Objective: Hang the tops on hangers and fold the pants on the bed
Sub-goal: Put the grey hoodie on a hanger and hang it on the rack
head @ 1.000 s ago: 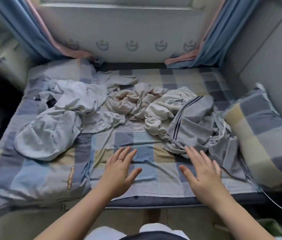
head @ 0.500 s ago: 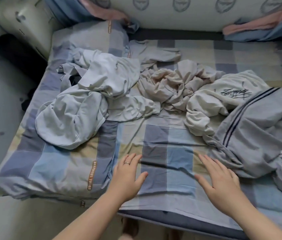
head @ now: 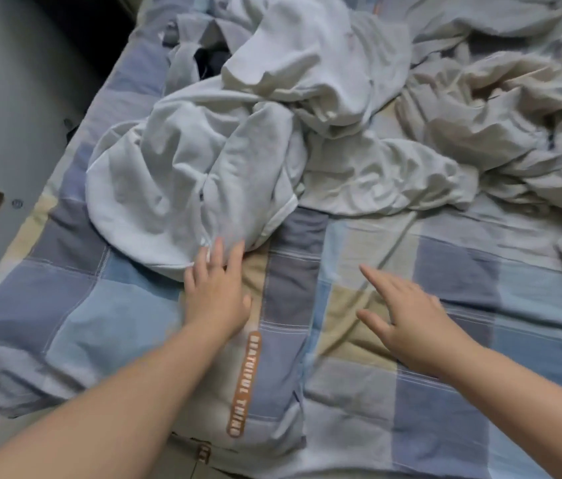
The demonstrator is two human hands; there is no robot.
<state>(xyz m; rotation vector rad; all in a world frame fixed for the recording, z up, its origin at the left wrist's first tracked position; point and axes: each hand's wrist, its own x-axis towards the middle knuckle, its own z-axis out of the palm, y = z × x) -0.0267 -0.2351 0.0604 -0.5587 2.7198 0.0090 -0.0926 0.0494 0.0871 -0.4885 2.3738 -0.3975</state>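
Leaning in over the bed (head: 462,288), the person has shifted leftward. A moment ago both hands lay on bare checked sheet; now the left hand (head: 215,292) has straight fingers touching the hem of the pale crumpled garment (head: 176,174), not gripping it. The right hand (head: 407,316) is spread, holding nothing. First pick seems chosen; top or pants, I cannot tell

I could read one text only: an orange strip (head: 245,382) sewn on the checked cover (head: 65,305), near my left hand (head: 215,292), bore pale capitals running lengthwise, "BEAUTIFUL THING", though the last letter was unclear. A small tag (head: 202,454) at the cover's edge was too blurred to read.
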